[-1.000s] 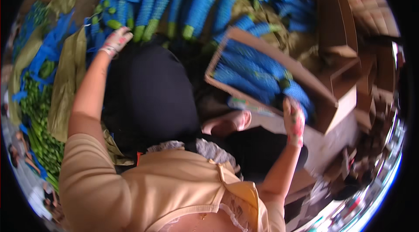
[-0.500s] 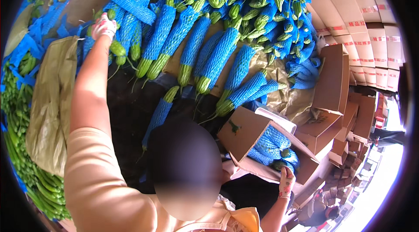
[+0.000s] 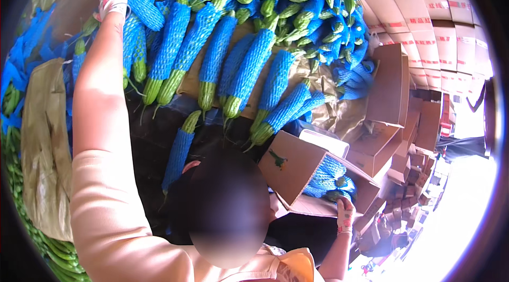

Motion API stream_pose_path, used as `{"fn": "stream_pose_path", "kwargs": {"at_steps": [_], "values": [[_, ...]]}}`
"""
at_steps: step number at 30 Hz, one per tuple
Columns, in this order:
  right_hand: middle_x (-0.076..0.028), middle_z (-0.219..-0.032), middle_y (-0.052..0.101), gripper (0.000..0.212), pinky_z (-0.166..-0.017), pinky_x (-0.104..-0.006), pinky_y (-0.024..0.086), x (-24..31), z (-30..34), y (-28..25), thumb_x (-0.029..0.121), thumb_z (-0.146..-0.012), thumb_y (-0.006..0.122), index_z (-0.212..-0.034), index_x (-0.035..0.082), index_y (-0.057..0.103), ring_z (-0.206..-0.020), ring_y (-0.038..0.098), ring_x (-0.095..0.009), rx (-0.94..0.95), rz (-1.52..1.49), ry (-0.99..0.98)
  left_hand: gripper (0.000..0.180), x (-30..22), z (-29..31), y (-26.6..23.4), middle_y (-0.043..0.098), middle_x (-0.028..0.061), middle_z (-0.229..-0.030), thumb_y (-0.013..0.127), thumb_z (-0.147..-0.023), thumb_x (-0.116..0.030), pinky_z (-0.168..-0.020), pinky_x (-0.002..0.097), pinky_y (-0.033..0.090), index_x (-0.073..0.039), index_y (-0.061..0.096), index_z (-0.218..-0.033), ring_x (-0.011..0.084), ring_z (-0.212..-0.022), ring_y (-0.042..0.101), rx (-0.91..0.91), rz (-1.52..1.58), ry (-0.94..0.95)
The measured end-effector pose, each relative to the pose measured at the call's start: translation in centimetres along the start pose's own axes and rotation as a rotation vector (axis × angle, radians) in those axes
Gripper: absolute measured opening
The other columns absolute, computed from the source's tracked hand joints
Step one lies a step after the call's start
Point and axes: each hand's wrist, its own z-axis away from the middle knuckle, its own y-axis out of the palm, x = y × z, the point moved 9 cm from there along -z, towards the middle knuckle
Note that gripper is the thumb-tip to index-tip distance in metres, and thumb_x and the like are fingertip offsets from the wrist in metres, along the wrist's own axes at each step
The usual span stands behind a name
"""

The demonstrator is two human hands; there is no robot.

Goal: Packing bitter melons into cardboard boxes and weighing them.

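My left hand (image 3: 112, 2), in a white patterned glove, reaches to the far left of the heap. Its fingers close over the left end of a bitter melon (image 3: 139, 6) in blue foam netting, which lies slantwise across others. My right hand (image 3: 345, 215), gloved alike, is at the near rim of an open cardboard box (image 3: 291, 168), fingers curled on the edge. Netted bitter melons (image 3: 324, 175) lie inside, one dark green end close to my fingertips. Between my arms, a row of netted bitter melons (image 3: 214, 64) lies side by side, green ends toward me.
A large heap of netted bitter melons (image 3: 318, 11) fills the far middle. Bare green ones (image 3: 58, 253) lie at the left beside a tan sheet (image 3: 45, 149). Open cardboard boxes (image 3: 389, 86) stand right; flat-stacked cartons (image 3: 435, 22) rise behind. A single netted melon (image 3: 178, 155) lies nearer me.
My left hand has moved farther away, up to the slantwise netted bitter melon. My right hand stays at the box. The whole view has shifted slightly.
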Motion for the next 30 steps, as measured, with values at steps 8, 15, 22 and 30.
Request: {"fn": "stream_pose_path", "kwargs": {"at_steps": [8,15,22,30], "values": [[-0.009,-0.088,0.068,0.021,-0.079,-0.0283,0.047,-1.0,-0.4,-0.4,0.015,-0.086,0.059,-0.099,0.002,0.068,-0.082,0.062,-0.016,-0.024,-0.027,0.041,0.079,-0.7,8.2,-1.1,0.038,0.0307,-0.136,0.073,-0.075,-0.023,-0.105,0.0404,0.036,0.002,0.033,-0.138,0.0390,-0.125,0.042,-0.189,0.545,0.202],[-0.006,-0.092,0.068,0.021,-0.083,-0.0260,0.045,-1.1,-0.3,0.5,0.012,-0.088,0.057,-0.103,-0.001,0.066,-0.087,0.060,-0.012,-0.039,-0.188,0.057,0.087,4.0,9.5,7.5,0.046,0.0297,-0.130,0.075,-0.071,-0.043,-0.103,0.0418,0.040,0.008,0.040,-0.132,0.0410,-0.119,0.048,-0.061,0.560,0.074],[-0.008,-0.094,0.068,0.022,-0.083,-0.0286,0.047,-0.4,-0.3,1.4,0.013,-0.086,0.059,-0.103,0.002,0.067,-0.089,0.062,-0.016,0.006,-0.158,0.025,0.067,7.2,4.4,9.4,0.059,0.0166,-0.114,0.078,-0.065,-0.039,-0.087,0.0403,0.049,-0.002,0.056,-0.116,0.0296,-0.102,0.059,0.207,0.563,-0.305],[-0.010,-0.092,0.067,0.022,-0.077,-0.0328,0.050,2.4,1.0,-0.9,0.021,-0.087,0.059,-0.103,0.008,0.067,-0.086,0.064,-0.025,-0.137,-0.079,0.020,0.036,-2.4,24.8,-8.4,0.061,0.0113,-0.108,0.057,-0.086,-0.007,-0.086,0.0363,0.046,-0.001,0.051,-0.120,0.0213,-0.096,0.059,0.497,1.091,0.436]]}}
